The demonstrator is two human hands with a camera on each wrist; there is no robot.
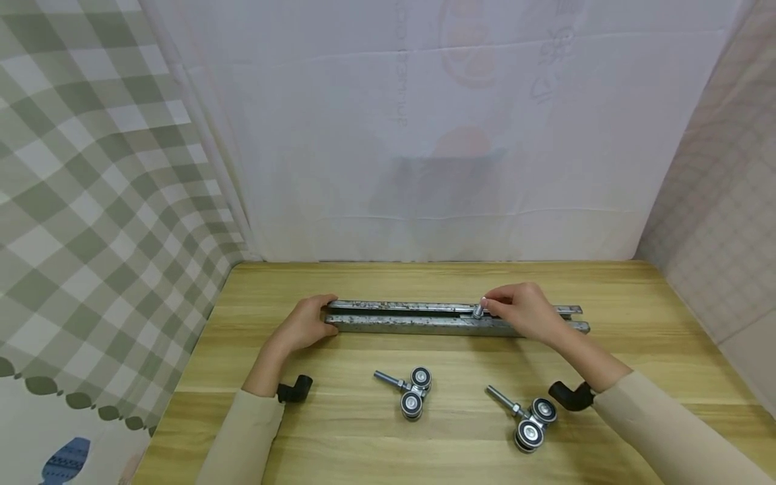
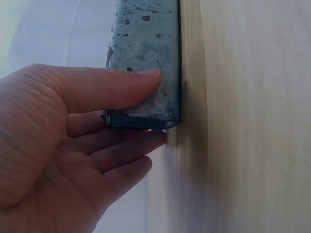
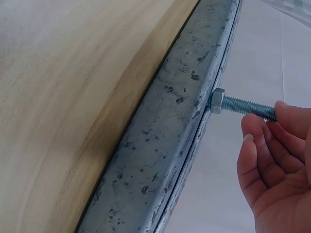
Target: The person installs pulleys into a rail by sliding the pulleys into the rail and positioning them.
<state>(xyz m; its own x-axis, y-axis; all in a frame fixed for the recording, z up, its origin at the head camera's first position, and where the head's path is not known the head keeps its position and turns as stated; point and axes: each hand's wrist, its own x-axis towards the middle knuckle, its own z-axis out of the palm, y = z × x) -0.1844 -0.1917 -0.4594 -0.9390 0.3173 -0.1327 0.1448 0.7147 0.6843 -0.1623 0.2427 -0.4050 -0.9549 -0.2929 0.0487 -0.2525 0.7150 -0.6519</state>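
Note:
A speckled metal channel rail (image 1: 400, 325) lies across the wooden table, its long slot facing up. My left hand (image 1: 305, 323) grips the rail's left end, and in the left wrist view the thumb (image 2: 121, 87) presses on the outer face with fingers beyond the end. A threaded bolt (image 3: 248, 107) with a hex nut (image 3: 217, 101) stands out of the slot toward the right part of the rail. With thumb and fingertips, my right hand (image 1: 524, 310) pinches the bolt's free end. Whatever the bolt joins inside the rail is hidden.
Two roller trolleys lie in front of the rail: one (image 1: 412, 392) near the middle, another (image 1: 529, 424) farther right, each with a threaded stem. A white sheet (image 1: 376, 188) hangs behind the table (image 1: 339, 431); a checked cloth (image 1: 103, 202) hangs at the left.

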